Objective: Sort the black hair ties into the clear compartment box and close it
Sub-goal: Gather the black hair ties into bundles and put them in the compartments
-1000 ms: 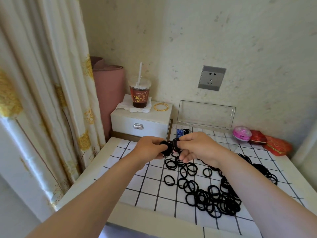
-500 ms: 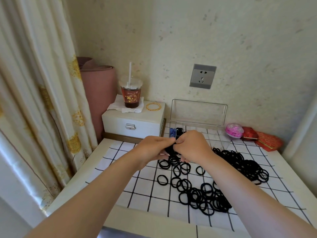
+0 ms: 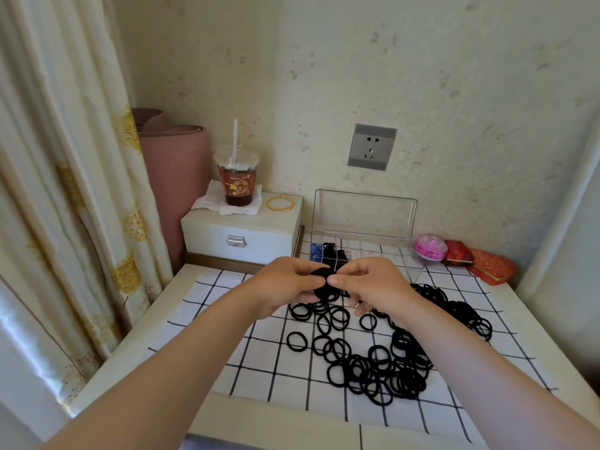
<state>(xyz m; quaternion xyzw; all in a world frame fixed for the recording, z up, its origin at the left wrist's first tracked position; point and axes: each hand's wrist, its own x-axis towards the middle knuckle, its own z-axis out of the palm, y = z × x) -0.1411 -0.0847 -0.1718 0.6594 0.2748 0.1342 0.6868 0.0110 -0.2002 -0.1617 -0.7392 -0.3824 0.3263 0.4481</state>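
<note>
Gridded cloth, curtain, wall socket, left hand and right hand pinching hair ties

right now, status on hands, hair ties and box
Left hand, right hand pinch a bunch of black hair ties. Clear compartment box open behind. Loose hair ties on checked cloth; box unobstructed.

No wording is legible in this scene: the plastic drink cup standing on a white jewellery box carries a gold emblem and a line of print on its brown band, both too small to read.
</note>
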